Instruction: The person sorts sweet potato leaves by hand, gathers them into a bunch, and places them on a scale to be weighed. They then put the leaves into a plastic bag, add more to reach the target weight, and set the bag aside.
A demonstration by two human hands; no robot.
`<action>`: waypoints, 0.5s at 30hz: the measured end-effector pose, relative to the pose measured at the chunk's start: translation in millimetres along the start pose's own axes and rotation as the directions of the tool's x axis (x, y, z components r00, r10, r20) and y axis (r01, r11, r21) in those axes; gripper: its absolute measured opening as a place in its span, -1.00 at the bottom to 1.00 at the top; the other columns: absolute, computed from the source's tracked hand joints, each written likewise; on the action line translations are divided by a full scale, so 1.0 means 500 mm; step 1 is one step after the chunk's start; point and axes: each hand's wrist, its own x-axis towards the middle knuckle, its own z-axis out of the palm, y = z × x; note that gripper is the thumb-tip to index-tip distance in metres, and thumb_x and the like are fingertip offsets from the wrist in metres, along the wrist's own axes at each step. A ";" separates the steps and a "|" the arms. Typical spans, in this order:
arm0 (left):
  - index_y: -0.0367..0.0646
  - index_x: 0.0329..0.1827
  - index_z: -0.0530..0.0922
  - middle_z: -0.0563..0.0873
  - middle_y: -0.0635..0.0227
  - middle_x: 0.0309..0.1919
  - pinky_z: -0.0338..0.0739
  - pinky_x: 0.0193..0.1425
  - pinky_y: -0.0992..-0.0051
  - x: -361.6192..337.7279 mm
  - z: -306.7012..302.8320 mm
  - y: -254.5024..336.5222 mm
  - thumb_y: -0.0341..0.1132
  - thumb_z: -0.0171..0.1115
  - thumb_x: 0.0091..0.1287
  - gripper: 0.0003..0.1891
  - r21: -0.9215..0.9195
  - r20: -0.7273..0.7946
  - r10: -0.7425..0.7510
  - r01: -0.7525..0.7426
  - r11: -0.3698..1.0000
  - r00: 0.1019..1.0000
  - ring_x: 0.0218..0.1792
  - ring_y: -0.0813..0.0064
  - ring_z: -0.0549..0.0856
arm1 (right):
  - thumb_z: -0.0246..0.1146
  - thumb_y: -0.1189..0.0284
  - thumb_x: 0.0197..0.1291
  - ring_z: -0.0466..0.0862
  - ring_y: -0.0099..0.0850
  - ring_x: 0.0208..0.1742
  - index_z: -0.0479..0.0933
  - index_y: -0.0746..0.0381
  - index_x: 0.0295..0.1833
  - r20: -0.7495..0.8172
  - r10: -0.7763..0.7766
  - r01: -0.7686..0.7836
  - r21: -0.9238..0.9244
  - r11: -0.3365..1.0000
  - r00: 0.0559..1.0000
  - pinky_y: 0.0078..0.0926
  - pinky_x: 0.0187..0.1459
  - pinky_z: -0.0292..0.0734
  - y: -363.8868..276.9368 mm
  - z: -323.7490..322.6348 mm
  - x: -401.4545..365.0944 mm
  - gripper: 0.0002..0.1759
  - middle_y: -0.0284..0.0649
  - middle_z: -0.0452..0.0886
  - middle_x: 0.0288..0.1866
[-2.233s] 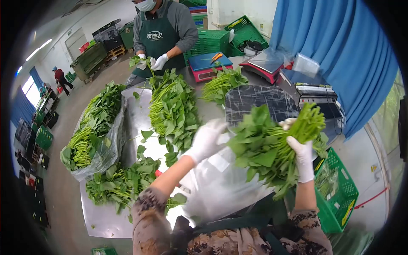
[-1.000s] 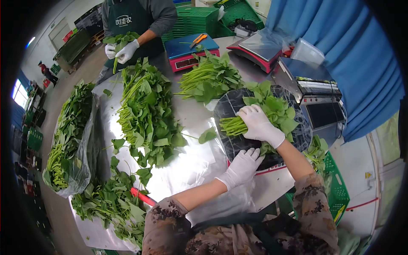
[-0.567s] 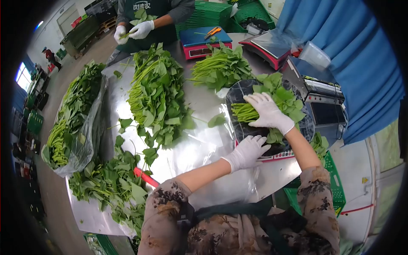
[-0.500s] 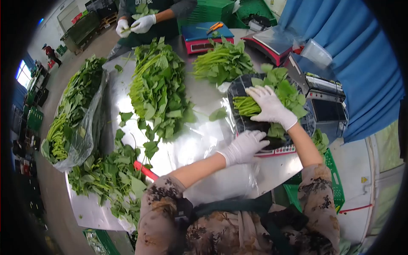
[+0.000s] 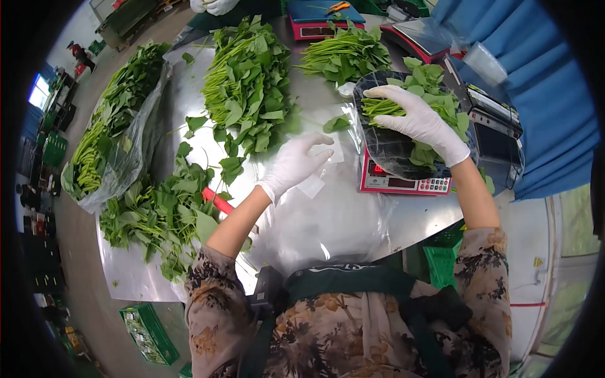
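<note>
A bunch of leafy greens [image 5: 435, 85] with green stems lies on a black tray on the red digital scale [image 5: 403, 183]. My right hand [image 5: 422, 123], in a white glove, curves over this bunch with thumb and fingers spanning its stems. My left hand [image 5: 295, 165], also gloved in white, is over the metal table [image 5: 328, 214], its fingers apart and nothing in it. Clear plastic film [image 5: 372, 214] lies on the table below the scale. A long pile of leafy greens [image 5: 246, 88] sits beyond my left hand.
More greens lie in a plastic bag [image 5: 120, 170] at the left and loose near a red-handled object [image 5: 217, 200]. A smaller pile of greens [image 5: 346, 53] is near a second scale [image 5: 324, 28] with an orange cutter. Across the table are a co-worker's gloved hands [image 5: 214, 5].
My left hand has moved away from the scale's front edge to the left and opened. My right hand has stayed at the bunch, its fingers now arched around the stems. The view has shifted.
</note>
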 end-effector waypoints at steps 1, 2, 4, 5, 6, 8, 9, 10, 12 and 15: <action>-0.09 -0.08 0.64 0.69 0.24 -0.10 0.49 0.08 0.35 -0.008 -0.001 -0.009 -0.17 0.24 0.23 -0.73 0.011 -0.016 -0.014 0.014 1.000 1.000 -0.05 0.18 0.64 | 0.29 0.28 0.15 0.46 -0.29 0.20 0.45 0.24 0.17 0.006 -0.029 0.029 0.002 1.000 1.000 -0.47 0.26 0.30 -0.013 0.000 0.006 -0.51 -0.15 0.51 0.15; -0.08 -0.08 0.64 0.69 0.23 -0.10 0.50 0.06 0.34 -0.017 0.003 -0.026 -0.16 0.23 0.24 -0.72 0.020 -0.034 -0.030 0.030 0.999 0.999 -0.06 0.18 0.65 | 0.29 0.29 0.17 0.47 -0.33 0.19 0.47 0.24 0.16 0.013 -0.034 0.033 0.082 0.996 0.999 -0.49 0.26 0.30 -0.026 0.002 0.012 -0.54 -0.18 0.53 0.12; -0.06 -0.08 0.64 0.68 0.24 -0.10 0.52 0.04 0.34 -0.039 0.014 -0.058 -0.16 0.24 0.23 -0.73 0.054 -0.041 -0.103 0.106 0.993 0.994 -0.07 0.20 0.65 | 0.31 0.30 0.16 0.48 -0.35 0.19 0.48 0.24 0.16 0.037 -0.004 -0.001 0.125 0.992 0.999 -0.49 0.26 0.30 -0.040 0.009 0.026 -0.53 -0.20 0.53 0.12; -0.05 -0.08 0.64 0.68 0.25 -0.10 0.52 0.04 0.35 -0.050 0.023 -0.071 -0.18 0.27 0.23 -0.74 0.079 -0.031 -0.158 0.160 0.984 0.987 -0.06 0.22 0.65 | 0.31 0.31 0.16 0.48 -0.36 0.19 0.48 0.25 0.16 0.048 0.012 -0.019 0.142 0.990 0.999 -0.50 0.26 0.29 -0.044 0.010 0.033 -0.53 -0.21 0.54 0.12; -0.04 -0.07 0.63 0.67 0.26 -0.09 0.53 0.04 0.37 -0.060 0.030 -0.078 -0.20 0.29 0.22 -0.75 0.102 -0.021 -0.211 0.212 0.972 0.977 -0.05 0.24 0.64 | 0.33 0.32 0.13 0.51 -0.36 0.14 0.48 0.26 0.15 0.039 -0.021 0.017 0.119 0.993 0.999 -0.49 0.23 0.32 -0.038 0.013 0.043 -0.52 -0.19 0.55 0.08; -0.04 -0.06 0.62 0.66 0.24 -0.08 0.51 0.06 0.32 -0.079 0.042 -0.090 -0.19 0.27 0.22 -0.74 0.177 0.023 -0.230 0.223 0.959 0.973 -0.03 0.20 0.63 | 0.33 0.31 0.13 0.52 -0.36 0.12 0.48 0.27 0.14 0.064 -0.077 0.075 0.037 0.997 0.995 -0.49 0.21 0.34 -0.035 0.012 0.070 -0.52 -0.17 0.56 0.06; -0.04 -0.06 0.61 0.66 0.23 -0.08 0.49 0.07 0.30 -0.090 0.048 -0.094 -0.19 0.26 0.22 -0.74 0.216 0.042 -0.238 0.224 0.950 0.970 -0.02 0.18 0.62 | 0.33 0.30 0.13 0.53 -0.36 0.10 0.48 0.27 0.14 0.075 -0.107 0.108 -0.006 0.994 0.991 -0.49 0.19 0.35 -0.032 0.009 0.085 -0.52 -0.16 0.56 0.05; -0.05 -0.06 0.61 0.66 0.21 -0.08 0.51 0.03 0.26 -0.100 0.059 -0.108 -0.19 0.22 0.23 -0.74 0.230 -0.002 -0.188 0.183 0.956 0.982 -0.06 0.15 0.63 | 0.34 0.29 0.11 0.55 -0.33 0.07 0.48 0.28 0.13 0.066 -0.097 0.096 0.015 0.995 0.993 -0.48 0.16 0.38 -0.025 0.008 0.099 -0.51 -0.15 0.57 0.03; -0.05 -0.06 0.60 0.66 0.16 -0.10 0.53 -0.06 0.20 -0.119 0.081 -0.145 -0.18 0.15 0.24 -0.73 0.274 -0.100 -0.074 0.099 0.957 0.992 -0.14 0.09 0.64 | 0.34 0.29 0.10 0.55 -0.28 0.09 0.48 0.25 0.14 0.045 -0.080 0.083 -0.087 0.993 0.996 -0.45 0.16 0.39 -0.012 -0.001 0.143 -0.50 -0.13 0.57 0.05; -0.07 -0.01 0.57 0.62 0.19 -0.02 0.46 0.09 0.23 -0.136 0.093 -0.166 -0.20 0.19 0.22 -0.70 0.248 -0.110 -0.058 0.084 0.965 0.992 -0.02 0.13 0.59 | 0.32 0.26 0.09 0.55 -0.18 0.11 0.49 0.23 0.13 -0.043 -0.103 0.087 -0.276 0.957 0.994 -0.34 0.15 0.41 0.065 -0.017 0.227 -0.51 -0.11 0.57 0.07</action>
